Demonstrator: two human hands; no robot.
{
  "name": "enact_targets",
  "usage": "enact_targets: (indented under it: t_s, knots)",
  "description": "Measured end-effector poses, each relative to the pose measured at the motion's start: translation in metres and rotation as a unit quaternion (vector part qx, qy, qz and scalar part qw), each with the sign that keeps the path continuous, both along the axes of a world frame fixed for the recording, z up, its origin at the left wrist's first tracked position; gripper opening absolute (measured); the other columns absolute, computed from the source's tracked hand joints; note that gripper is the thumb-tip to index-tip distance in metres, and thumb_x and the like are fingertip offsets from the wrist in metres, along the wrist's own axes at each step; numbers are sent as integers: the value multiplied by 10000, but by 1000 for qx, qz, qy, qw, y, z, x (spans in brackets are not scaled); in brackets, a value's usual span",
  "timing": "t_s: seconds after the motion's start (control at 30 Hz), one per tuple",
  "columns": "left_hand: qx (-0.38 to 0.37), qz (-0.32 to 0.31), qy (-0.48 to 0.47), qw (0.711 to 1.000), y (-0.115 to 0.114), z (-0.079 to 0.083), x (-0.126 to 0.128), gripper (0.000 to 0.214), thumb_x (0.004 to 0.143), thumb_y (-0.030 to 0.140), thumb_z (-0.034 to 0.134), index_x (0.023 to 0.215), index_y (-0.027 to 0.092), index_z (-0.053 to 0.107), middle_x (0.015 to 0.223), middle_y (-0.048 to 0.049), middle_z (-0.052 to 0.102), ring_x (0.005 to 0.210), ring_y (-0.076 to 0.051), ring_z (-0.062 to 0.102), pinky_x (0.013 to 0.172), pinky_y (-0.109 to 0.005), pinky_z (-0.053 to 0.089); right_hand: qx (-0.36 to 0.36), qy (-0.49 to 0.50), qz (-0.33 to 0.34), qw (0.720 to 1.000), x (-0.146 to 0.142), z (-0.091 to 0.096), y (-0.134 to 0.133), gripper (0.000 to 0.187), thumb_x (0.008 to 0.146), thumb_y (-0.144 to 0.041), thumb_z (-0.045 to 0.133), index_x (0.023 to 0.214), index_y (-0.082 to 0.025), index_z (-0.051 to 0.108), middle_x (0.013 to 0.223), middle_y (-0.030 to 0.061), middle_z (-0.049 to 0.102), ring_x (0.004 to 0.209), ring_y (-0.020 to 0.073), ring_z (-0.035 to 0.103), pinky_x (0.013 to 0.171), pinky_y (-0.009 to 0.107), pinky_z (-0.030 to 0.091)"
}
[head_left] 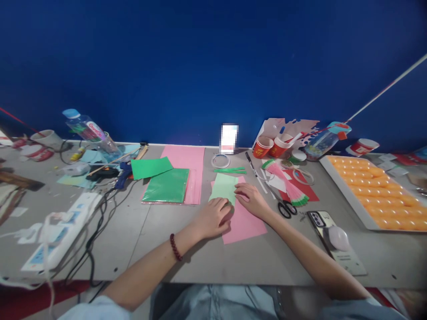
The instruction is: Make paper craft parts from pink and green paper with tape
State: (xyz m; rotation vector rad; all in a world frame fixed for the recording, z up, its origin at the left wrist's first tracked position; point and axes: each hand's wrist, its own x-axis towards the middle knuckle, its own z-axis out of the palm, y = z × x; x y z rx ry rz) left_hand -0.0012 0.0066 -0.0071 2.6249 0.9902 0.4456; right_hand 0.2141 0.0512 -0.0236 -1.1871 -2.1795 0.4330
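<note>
Pale green paper (223, 187), back from the tabletop (133, 222) front edge: your left hand (217, 217) and right hand (251, 199) touch it, grip indeterminable, seemingly mid-fold; the next move needs aligned edges.

Two bare forearms, left (147, 271) and right (303, 251), reach forward from the bottom corners and angle inward. The left hand (214, 218) is palm down, its fingers bent; the right hand (252, 200), also palm down, points its loosely extended fingers toward the left hand, close by.
</note>
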Motion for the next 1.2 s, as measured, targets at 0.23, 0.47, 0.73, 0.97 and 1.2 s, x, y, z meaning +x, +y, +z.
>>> enact_targets:
  t_s: [0.23, 0.47, 0.73, 0.97, 1.2]
  knots:
    - [15, -9, 16, 1000, 0, 3, 0, 129, 756, 216, 566, 880, 182, 560, 1064, -81, 540, 990, -237, 482, 862, -362, 408, -1, 0, -4, 1000, -1, 0, 0, 114, 849, -221, 533, 907, -213, 630, 1071, 93, 645, 1049, 236, 582, 862, 408, 437]
    - [9, -8, -16, 1000, -2, 3, 0, 55, 772, 178, 536, 816, 188, 568, 1017, -63, 554, 947, -208, 489, 836, -341, 407, -1, -2, -7, 1000, -1, 0, -1, 106, 853, -217, 530, 901, -212, 625, 1072, 90, 644, 1045, 232, 579, 854, 402, 430]
    - [6, 17, -53, 998, 0, 1, 0, 351, 780, 267, 554, 1117, 177, 521, 1222, -121, 520, 1157, -267, 441, 979, -428, 369, 4, -7, 0, 1000, 0, -1, -2, 125, 853, -228, 536, 926, -222, 637, 1079, 88, 645, 1044, 236, 579, 854, 407, 439]
    - [-2, 12, -37, 999, 2, -6, -2, 306, 822, 320, 544, 1095, 181, 547, 1333, -123, 495, 1246, -245, 429, 1024, -420, 373, 19, -31, 11, 999, 0, 2, -4, 146, 846, -230, 548, 939, -245, 659, 1070, 77, 650, 1036, 234, 576, 842, 400, 441]
    - [-4, 12, -39, 999, 0, -4, -3, 160, 811, 250, 548, 947, 175, 582, 1336, -112, 512, 1267, -238, 421, 1033, -408, 378, 12, -31, 10, 999, -1, 3, -5, 138, 855, -238, 543, 935, -243, 655, 1068, 75, 648, 1036, 232, 575, 842, 395, 428]
